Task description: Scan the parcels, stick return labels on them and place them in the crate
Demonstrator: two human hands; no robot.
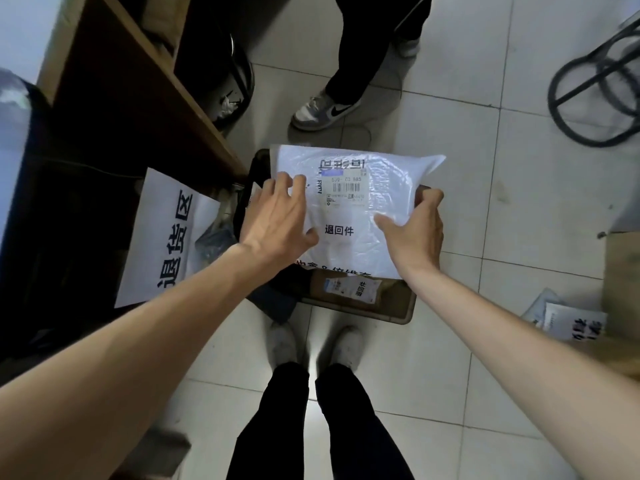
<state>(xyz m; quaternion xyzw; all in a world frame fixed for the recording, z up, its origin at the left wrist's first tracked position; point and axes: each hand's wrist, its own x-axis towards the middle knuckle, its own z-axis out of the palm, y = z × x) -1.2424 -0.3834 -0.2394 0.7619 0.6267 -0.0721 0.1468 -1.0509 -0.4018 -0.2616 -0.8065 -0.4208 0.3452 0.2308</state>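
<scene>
A white plastic mailer parcel [384, 188] lies flat over a dark crate [401, 306] on the floor. It bears a barcode shipping label [341, 188] and a white return label [339, 231] with black characters. My left hand [278, 216] rests on the parcel's left side with its fingers spread. My right hand [415, 230] grips the parcel's right edge, thumb on top and fingers curled round behind. Inside the crate, below the mailer, a brown cardboard parcel [332, 287] with its own return label shows.
A wooden desk [114, 98] stands at the left with a large white sign [162, 237] hanging from it. Another person's legs and a sneaker [325, 110] stand just behind the crate. A cardboard box [623, 282] and papers [568, 317] lie at the right, and a black metal frame [595, 81] is at the far right.
</scene>
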